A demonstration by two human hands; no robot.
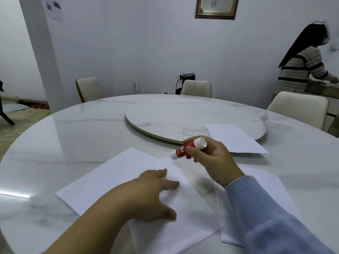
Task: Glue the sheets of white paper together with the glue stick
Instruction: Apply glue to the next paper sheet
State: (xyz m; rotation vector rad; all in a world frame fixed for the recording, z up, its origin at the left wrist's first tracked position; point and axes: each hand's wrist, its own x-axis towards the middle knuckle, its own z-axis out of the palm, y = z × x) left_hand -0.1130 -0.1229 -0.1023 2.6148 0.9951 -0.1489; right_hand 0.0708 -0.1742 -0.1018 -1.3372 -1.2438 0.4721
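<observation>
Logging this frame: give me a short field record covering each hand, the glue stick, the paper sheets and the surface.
left hand: flat on the near white paper sheet, pressing it down
right hand: holding the red and white glue stick, raised above the sheet
glue stick cap: cannot tell
other paper: small stack under the right forearm; one sheet partly on the round turntable
surface: round white marble table

Hidden and unclear from my feed

The stack of sheets lay partly under my sleeve; the glue stick label was too blurred to read.
</observation>
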